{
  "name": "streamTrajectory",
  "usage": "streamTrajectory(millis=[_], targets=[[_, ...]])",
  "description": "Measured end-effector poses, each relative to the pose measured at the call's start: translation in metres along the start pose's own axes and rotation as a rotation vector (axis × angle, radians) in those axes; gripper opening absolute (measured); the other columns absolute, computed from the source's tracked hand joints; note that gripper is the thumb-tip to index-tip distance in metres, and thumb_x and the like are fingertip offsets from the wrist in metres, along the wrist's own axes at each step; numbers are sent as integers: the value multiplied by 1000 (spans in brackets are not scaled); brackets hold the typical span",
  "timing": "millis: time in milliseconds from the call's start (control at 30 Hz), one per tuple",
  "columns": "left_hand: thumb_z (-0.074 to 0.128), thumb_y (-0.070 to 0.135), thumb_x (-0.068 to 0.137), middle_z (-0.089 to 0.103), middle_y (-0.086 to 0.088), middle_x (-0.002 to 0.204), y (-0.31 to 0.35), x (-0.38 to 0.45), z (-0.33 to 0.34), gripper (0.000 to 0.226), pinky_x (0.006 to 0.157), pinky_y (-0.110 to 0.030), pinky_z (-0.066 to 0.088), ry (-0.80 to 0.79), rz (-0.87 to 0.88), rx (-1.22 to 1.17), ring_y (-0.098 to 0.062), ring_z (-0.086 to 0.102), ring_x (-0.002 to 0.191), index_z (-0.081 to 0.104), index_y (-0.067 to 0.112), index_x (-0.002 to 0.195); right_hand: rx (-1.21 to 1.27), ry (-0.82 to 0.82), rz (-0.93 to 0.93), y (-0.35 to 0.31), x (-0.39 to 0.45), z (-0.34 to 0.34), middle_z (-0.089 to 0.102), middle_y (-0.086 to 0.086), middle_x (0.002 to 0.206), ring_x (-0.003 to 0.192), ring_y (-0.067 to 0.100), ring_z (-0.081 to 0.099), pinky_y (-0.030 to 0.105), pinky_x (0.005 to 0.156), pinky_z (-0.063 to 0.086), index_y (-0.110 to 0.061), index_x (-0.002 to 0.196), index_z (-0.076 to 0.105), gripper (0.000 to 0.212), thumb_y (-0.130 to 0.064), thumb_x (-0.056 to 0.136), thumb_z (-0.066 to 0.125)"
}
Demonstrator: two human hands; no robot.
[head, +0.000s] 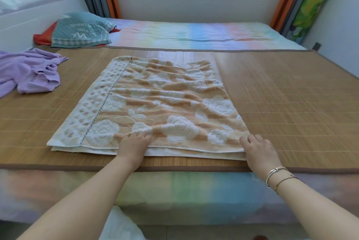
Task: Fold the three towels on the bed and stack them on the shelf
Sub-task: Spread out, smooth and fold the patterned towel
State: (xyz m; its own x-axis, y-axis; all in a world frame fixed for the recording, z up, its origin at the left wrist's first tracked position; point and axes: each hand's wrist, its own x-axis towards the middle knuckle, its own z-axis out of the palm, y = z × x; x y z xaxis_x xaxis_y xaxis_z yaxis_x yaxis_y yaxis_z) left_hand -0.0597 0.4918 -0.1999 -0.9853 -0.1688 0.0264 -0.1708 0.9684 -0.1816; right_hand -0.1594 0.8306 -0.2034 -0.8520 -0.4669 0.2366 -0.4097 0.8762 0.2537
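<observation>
Head view: our left hand (134,142) pinches the folded peach-and-white floral terry towel (155,103) at 6 o'clock; our right hand (258,148) rests flat, fingers apart, at 4 o'clock.

The bed (194,33) was covered by a pastel sheet (204,191), over which a bamboo mat (291,103) was spread. On the mat an orange towel (165,103) was laid folded, and a purple towel (29,70) crumpled at the left. A teal pillow (81,30) was set on the sheet.
</observation>
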Motion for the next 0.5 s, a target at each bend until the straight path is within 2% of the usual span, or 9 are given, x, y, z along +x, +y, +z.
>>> streamTrajectory(millis=[133, 167, 267, 367, 433, 500], targets=[[57, 11, 83, 61, 2, 84, -7, -4, -4, 7, 67, -30, 33, 86, 34, -84, -23, 56, 85, 58, 18, 86, 11, 5, 25, 14, -2, 1, 52, 3, 61, 56, 26, 54, 29, 49, 29, -16, 71, 56, 51, 9, 32, 75], [60, 13, 81, 61, 1, 79, -11, -5, -3, 6, 66, -30, 31, 102, 64, -92, -23, 56, 81, 57, 17, 80, 6, 2, 32, 18, -4, 4, 52, 3, 62, 57, 27, 54, 30, 49, 29, -16, 73, 56, 50, 9, 34, 75], [51, 15, 86, 59, 2, 88, -17, -14, -2, 6, 77, -30, 34, 25, 108, -70, -23, 53, 90, 56, 18, 87, -12, -92, 30, 19, -9, 1, 54, 4, 71, 67, 28, 55, 32, 54, 31, -16, 81, 60, 46, 5, 43, 73], [41, 7, 88, 55, 2, 101, -11, -16, -2, 22, 77, -29, 27, -87, 90, -15, -22, 50, 101, 56, 19, 99, -8, -274, 66, 14, -12, -4, 52, 0, 100, 99, 22, 50, 30, 72, 33, -25, 100, 50, 33, -8, 72, 57], [39, 9, 90, 53, 1, 100, -5, -15, -4, 19, 74, -28, 27, -98, 81, -23, -22, 51, 100, 54, 18, 98, 48, -329, 115, 12, -11, -7, 48, -2, 101, 102, 20, 47, 30, 75, 33, -25, 100, 49, 24, -15, 78, 51], [39, 18, 92, 51, 1, 91, -3, -8, -6, 10, 70, -29, 37, -68, 50, -93, -21, 54, 89, 48, 18, 90, 156, -299, 198, 13, -8, -3, 46, 0, 96, 96, 21, 47, 30, 73, 35, -21, 96, 54, 14, -20, 83, 50]])
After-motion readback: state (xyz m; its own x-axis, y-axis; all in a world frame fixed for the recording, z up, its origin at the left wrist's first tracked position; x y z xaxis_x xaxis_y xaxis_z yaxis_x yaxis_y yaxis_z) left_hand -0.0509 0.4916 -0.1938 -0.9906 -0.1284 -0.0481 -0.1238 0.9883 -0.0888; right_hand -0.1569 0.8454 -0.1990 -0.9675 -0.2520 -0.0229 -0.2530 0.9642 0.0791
